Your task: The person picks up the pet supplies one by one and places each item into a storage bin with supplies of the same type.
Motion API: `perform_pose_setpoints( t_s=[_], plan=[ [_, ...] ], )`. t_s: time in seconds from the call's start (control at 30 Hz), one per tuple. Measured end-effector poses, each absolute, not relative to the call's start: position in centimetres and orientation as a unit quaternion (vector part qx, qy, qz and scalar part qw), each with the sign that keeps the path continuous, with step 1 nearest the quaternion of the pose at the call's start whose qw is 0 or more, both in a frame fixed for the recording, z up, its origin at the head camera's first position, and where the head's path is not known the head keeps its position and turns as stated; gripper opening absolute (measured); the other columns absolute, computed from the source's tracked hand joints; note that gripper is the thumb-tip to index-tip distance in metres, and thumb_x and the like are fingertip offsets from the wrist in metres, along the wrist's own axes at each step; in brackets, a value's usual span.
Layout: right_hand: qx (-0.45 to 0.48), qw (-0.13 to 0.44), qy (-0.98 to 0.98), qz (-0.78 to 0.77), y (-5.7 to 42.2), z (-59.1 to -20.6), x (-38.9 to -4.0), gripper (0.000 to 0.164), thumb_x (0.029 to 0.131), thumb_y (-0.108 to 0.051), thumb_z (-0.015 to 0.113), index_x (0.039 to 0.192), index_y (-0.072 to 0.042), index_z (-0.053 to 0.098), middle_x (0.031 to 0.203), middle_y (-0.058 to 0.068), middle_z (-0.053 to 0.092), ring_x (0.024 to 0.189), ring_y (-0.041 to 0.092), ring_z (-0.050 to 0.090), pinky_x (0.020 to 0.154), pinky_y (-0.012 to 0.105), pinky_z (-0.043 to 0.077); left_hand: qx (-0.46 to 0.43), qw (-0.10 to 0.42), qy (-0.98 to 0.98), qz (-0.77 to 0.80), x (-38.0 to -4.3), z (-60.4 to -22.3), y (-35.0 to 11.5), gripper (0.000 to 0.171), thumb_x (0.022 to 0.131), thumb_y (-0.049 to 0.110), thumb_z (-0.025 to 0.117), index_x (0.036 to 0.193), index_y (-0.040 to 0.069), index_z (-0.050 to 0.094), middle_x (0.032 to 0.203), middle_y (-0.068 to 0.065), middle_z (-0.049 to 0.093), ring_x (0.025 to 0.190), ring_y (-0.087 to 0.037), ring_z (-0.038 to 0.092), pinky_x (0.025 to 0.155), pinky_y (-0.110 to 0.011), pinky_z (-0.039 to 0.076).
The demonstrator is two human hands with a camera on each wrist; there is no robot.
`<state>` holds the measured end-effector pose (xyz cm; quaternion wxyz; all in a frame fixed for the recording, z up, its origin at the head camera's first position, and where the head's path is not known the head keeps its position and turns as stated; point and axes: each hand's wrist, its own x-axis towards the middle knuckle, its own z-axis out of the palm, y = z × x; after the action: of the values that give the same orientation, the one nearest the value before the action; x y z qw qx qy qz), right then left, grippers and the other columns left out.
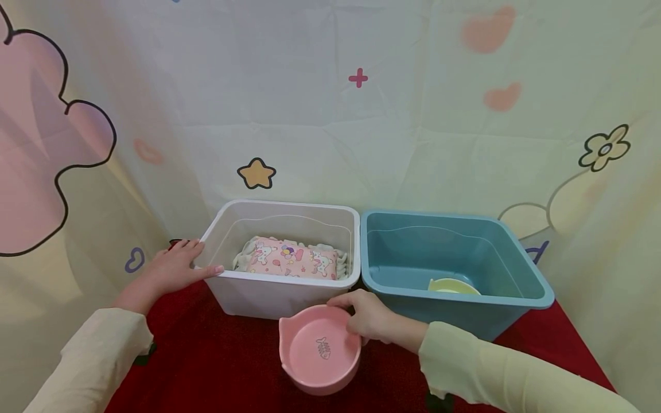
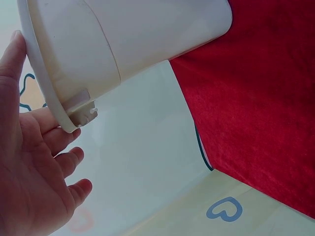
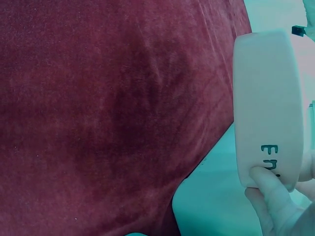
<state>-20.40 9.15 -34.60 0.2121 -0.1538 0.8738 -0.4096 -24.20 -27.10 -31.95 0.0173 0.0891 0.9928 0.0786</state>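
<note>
My right hand grips the rim of a pink cat-eared bowl with a fish print on its inside floor. In the right wrist view, fingers press the bowl's outer wall, beside dark lettering. The bowl overlaps the red cloth in front of the two bins. My left hand rests at the left front corner of the white bin, thumb on its front rim. From the left wrist view, that hand's fingers spread loosely around the bin's rim.
Inside the white bin lies a pink cartoon-print pillow with pale ruffles. A blue bin stands close on its right, holding a yellow-green bowl. Red cloth covers the table; a printed curtain hangs behind.
</note>
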Motion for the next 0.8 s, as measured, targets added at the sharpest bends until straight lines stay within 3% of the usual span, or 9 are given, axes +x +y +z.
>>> perform_pose_setpoints(
  t_s=[0.8],
  plan=[
    [-0.138, 0.21, 0.868, -0.427, 10.1, -33.0, -20.5, 0.059, 0.068, 0.019, 0.049, 0.118, -0.01, 0.058, 0.109, 0.012, 0.058, 0.05, 0.014, 0.053, 0.039, 0.028, 0.047, 0.079, 0.027, 0.992, 0.098, -24.2, -32.0, -27.1, 0.094, 0.078, 0.066, 0.043, 0.135, -0.006, 0.026, 0.138, -0.032, 0.025, 0.127, -0.048, 0.019, 0.094, -0.068, 0.015]
  ],
)
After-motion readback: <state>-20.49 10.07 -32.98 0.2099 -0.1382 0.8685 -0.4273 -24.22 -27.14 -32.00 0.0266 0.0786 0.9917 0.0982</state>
